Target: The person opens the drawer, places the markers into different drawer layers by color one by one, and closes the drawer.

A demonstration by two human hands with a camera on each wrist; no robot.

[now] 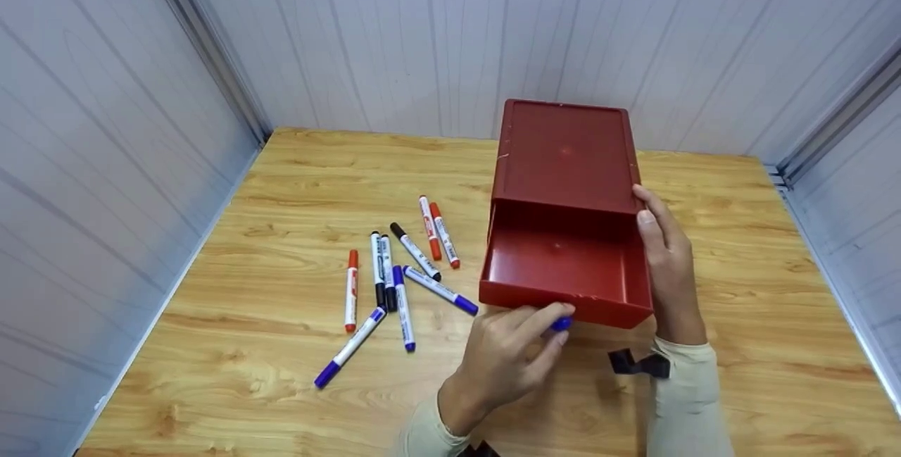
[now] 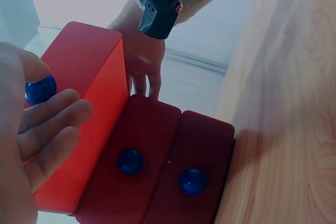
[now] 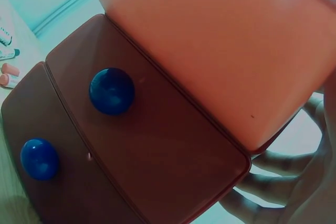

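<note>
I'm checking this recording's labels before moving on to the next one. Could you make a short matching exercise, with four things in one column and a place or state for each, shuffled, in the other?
Things
1. Left hand
2. Right hand
3. Top drawer
4. Markers

Places and states
A. Pulled open
B. Lying left of the cabinet
C. Pinching a blue knob
D. At the cabinet's right side

Right pairs: 1-C, 2-D, 3-A, 4-B
</note>
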